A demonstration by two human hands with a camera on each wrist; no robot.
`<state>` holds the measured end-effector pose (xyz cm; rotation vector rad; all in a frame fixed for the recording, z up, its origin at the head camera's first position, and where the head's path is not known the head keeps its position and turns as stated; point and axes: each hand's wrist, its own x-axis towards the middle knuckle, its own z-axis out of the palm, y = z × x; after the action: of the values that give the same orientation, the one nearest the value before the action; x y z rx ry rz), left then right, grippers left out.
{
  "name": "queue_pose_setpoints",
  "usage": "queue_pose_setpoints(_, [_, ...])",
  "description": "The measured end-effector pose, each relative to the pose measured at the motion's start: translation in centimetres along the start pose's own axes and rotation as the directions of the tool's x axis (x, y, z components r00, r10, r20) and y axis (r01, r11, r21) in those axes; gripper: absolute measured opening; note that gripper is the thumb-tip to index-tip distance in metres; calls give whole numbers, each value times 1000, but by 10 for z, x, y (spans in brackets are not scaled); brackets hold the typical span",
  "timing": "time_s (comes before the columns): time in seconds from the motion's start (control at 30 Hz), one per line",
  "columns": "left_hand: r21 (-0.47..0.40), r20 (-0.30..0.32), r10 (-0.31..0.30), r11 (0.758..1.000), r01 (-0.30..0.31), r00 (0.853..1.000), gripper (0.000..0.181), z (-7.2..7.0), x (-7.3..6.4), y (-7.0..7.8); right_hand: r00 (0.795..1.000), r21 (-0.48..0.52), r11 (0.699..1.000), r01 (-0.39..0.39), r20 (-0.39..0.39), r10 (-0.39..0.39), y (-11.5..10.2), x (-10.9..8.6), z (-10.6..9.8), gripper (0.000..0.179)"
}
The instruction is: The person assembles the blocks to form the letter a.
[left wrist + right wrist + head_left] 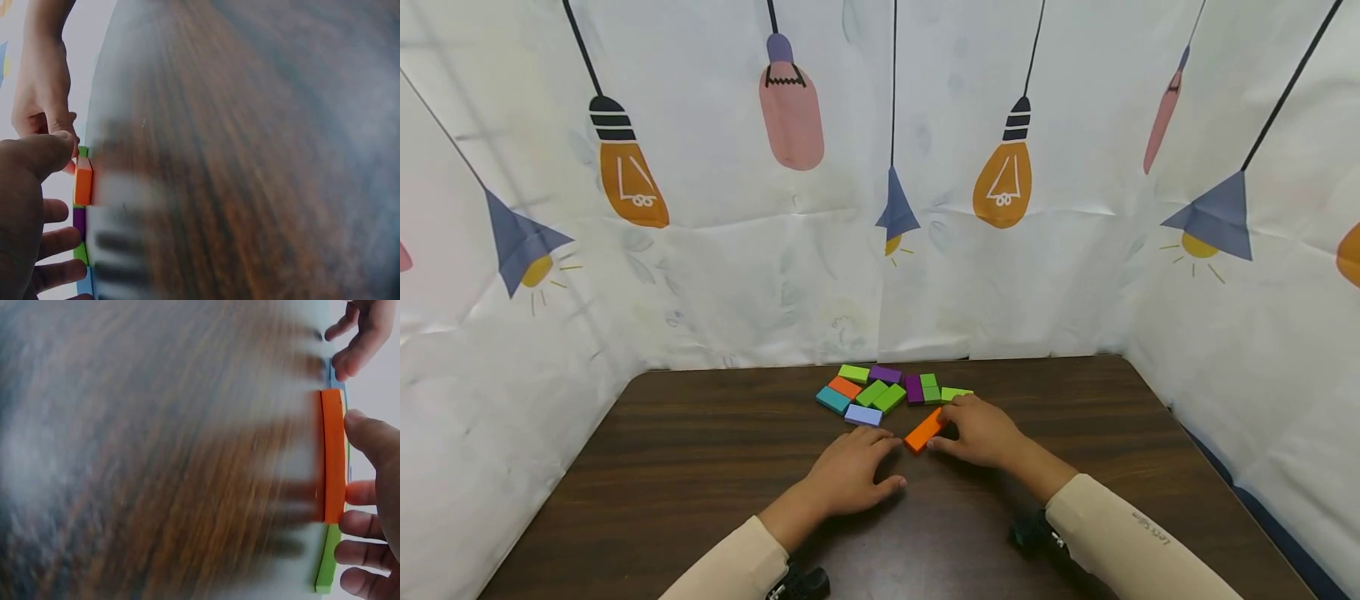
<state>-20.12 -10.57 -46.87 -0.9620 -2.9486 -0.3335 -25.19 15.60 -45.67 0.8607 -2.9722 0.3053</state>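
Observation:
A long orange block (923,431) lies slanted on the brown table, between my two hands. At its right side is my right hand (976,429), with index fingertip by the far end and thumb by the near end. In the right wrist view the thumb and fingers reach along one side of the orange block (333,456), not around it. My left hand (852,472) is left of it, fingers extended and thumb spread, holding nothing. Its fingertips are just below a periwinkle block (863,416). A light green block (955,392) sits beyond the right fingers.
Beyond the hands lie a teal block (833,400), a red-orange block (845,387), two purple blocks and several green blocks (889,398), grouped close together. The dark wood table (715,467) extends to both sides. A white curtain (715,275) printed with lamps hangs behind it.

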Motion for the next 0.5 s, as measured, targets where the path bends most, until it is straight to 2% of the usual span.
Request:
queue_pose_setpoints(0.2, [-3, -5, -9, 1000, 9, 1000, 61, 0, -2, 0, 1000, -29, 1000, -1, 9, 1, -4, -1, 2, 48])
queue_pose_setpoints(0.5, [-10, 14, -2, 1000, 3, 1000, 58, 0, 4, 4, 998, -40, 998, 55, 19, -54, 1, 2, 0, 49])
